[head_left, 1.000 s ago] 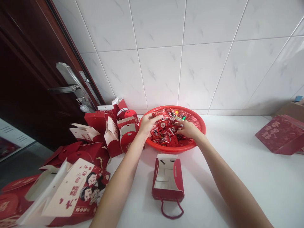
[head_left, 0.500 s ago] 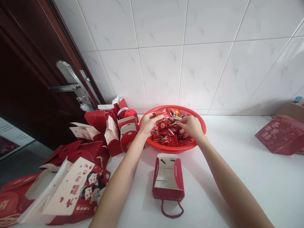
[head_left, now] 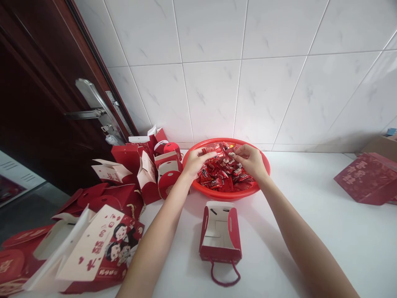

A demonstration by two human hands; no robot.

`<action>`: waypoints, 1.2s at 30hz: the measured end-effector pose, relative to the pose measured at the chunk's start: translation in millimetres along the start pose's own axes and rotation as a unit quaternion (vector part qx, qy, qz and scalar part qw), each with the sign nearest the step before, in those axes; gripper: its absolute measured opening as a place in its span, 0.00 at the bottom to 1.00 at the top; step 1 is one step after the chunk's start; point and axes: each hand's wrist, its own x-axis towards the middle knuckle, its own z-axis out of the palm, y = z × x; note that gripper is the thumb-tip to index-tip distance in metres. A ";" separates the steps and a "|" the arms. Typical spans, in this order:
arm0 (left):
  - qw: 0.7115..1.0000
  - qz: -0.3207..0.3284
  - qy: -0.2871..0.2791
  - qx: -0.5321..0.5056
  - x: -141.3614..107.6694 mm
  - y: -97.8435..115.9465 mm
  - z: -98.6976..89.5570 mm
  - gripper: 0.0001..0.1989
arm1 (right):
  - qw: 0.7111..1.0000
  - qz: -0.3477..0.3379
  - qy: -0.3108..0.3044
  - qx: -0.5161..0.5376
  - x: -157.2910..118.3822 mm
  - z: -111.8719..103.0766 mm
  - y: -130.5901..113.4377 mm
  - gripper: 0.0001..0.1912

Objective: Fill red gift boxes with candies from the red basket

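Observation:
A red plastic basket (head_left: 226, 195) full of red-wrapped candies (head_left: 221, 171) stands against the wall. Over its left side, my left hand (head_left: 195, 162) has its thumb and fingers closed on a red candy packet (head_left: 217, 151). My right hand (head_left: 252, 161), above the right side, pinches another small red-wrapped candy (head_left: 231, 155). Nearer to me, between my forearms, an open red gift box (head_left: 219, 231) with a white inside lies with its rope handle towards me. Both hands are apart from the box.
Several red and cream gift boxes (head_left: 99, 244) crowd the left side of the white table (head_left: 297, 190). A dark red box (head_left: 367, 178) and a cardboard box (head_left: 380, 147) are at the right. White tiles rise behind; a brown door (head_left: 46, 82) is at the left.
My right hand has lifted slightly and now shows a red candy at its fingertips. More of a red packet shows at my left fingers. The gift box stays put.

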 end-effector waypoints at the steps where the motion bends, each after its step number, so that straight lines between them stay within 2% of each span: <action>1: 1.000 -0.003 -0.001 0.003 0.4 -0.5 -0.3 0.16 | 1.000 0.000 0.004 0.005 0.0 -0.2 -0.4 0.07; 8: 0.999 0.025 -0.024 -0.004 2.6 -4.7 -3.4 0.20 | 0.998 0.021 0.046 0.023 -1.3 -2.3 -4.0 0.12; 17: 0.999 0.033 -0.030 0.014 0.5 -4.1 -2.4 0.21 | 0.999 -0.001 0.046 0.011 -1.3 -1.3 -5.5 0.10; 24: 1.000 -0.003 -0.015 0.006 2.2 -5.9 -2.0 0.23 | 0.999 -0.025 -0.003 0.027 -3.2 -2.0 -6.5 0.10; 30: 1.000 0.015 -0.006 -0.005 3.5 -8.0 -1.8 0.24 | 0.995 -0.037 -0.051 0.078 -4.1 -2.6 -9.6 0.12; 33: 0.999 0.028 -0.027 -0.007 4.0 -8.1 -1.6 0.24 | 0.990 -0.041 -0.090 0.099 -5.2 -2.5 -12.2 0.12; 36: 0.997 0.036 -0.071 0.010 4.0 -7.3 -1.4 0.25 | 0.988 -0.039 -0.114 0.096 -6.4 -1.7 -13.7 0.14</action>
